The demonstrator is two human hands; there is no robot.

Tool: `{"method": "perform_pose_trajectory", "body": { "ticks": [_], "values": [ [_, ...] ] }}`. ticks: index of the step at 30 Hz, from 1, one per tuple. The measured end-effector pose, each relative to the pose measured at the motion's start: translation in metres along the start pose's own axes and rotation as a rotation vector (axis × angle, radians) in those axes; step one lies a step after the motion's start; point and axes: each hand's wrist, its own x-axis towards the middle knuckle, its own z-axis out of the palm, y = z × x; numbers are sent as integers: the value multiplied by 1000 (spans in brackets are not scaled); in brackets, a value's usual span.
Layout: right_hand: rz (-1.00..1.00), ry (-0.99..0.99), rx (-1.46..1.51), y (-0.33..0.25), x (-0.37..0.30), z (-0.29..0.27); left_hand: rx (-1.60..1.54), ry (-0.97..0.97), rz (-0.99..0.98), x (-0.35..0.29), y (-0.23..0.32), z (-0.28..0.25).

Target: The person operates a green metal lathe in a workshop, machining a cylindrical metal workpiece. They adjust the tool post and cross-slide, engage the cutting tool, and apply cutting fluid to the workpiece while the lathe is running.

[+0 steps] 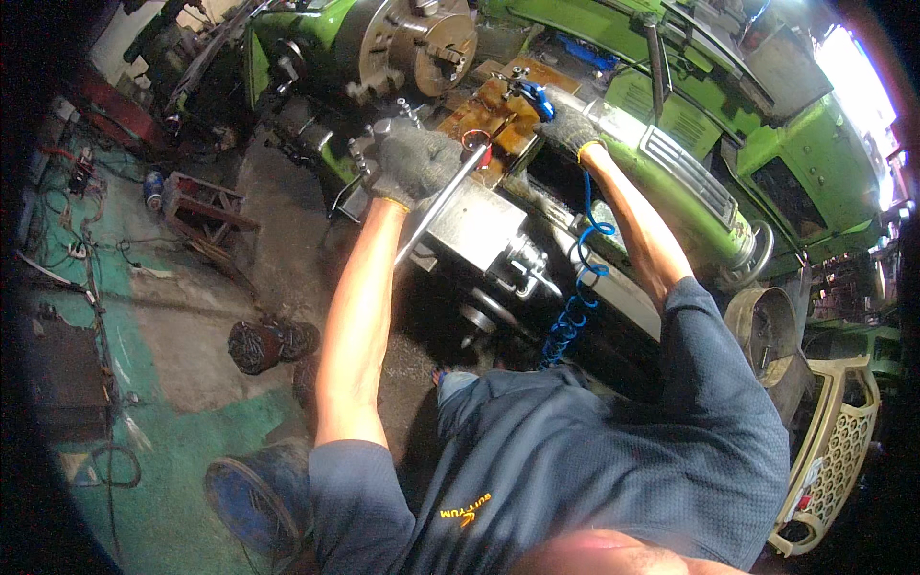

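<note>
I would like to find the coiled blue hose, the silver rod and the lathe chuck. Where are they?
Coiled blue hose (563,335), head view: lower coils.
Silver rod (443,205), head view: shaft's middle.
Lathe chuck (383,48), head view: round face.

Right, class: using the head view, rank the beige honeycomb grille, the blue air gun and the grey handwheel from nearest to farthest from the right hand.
1. Blue air gun: in the gloved right hand.
2. Grey handwheel: to that hand's right, lower in view.
3. Beige honeycomb grille: at the lower right.

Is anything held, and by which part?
The grey-gloved right hand holds a blue air gun, seemingly by its handle; the grey-gloved left hand: cannot tell.
</note>
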Motion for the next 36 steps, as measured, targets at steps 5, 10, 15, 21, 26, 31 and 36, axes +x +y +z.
{"method": "perform_pose_trajectory", "body": {
  "ticks": [5,10,15,21,26,31,36],
  "values": [
    [-14,-18,-55,19,18,13,-7,32,-45,0,4,0],
    [33,-161,-218,2,35,12,-10,23,-15,-1,-3,1],
    [280,-321,159,-22,50,17,92,43,44,-3,-7,0],
    [358,-335,258,1,65,40,118,11,92,0,-1,0],
    [363,-317,380,1,71,54,150,8,91,1,1,-5],
    [321,-315,330,16,79,61,82,-25,52,3,-2,-1],
    [420,-375,452,-8,68,51,36,-3,-7,-4,-6,0]
  ]
}}
